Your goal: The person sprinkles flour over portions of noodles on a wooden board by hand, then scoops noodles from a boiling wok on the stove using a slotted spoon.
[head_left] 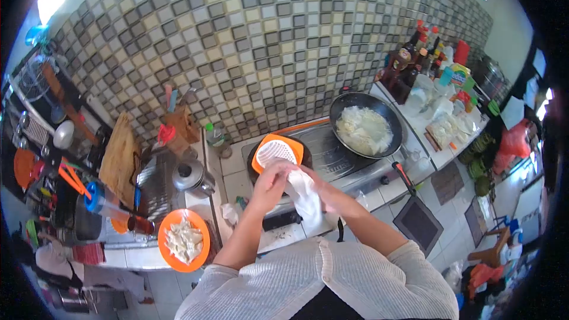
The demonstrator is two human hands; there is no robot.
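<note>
My left hand [271,185] is at the near edge of an orange plate [296,143], close to the white slotted ladle [276,153] lying on it. Its fingers are bent against a white cloth [306,197]. The cloth hangs down between both hands. On its right side, my right hand [323,188] is wrapped round the cloth, slightly blurred. The orange plate rests over the left burner, on a dark pan. Right of it, a black wok [394,123] holds pale food [363,130] in liquid.
An orange plate of pale pieces [210,242] stands at the left counter edge, below a metal pot [191,179]. Sauce bottles [408,59] and plastic bags crowd the right counter. The wok's handle [403,178] points toward the front. Another person [56,259] is at the far lower left.
</note>
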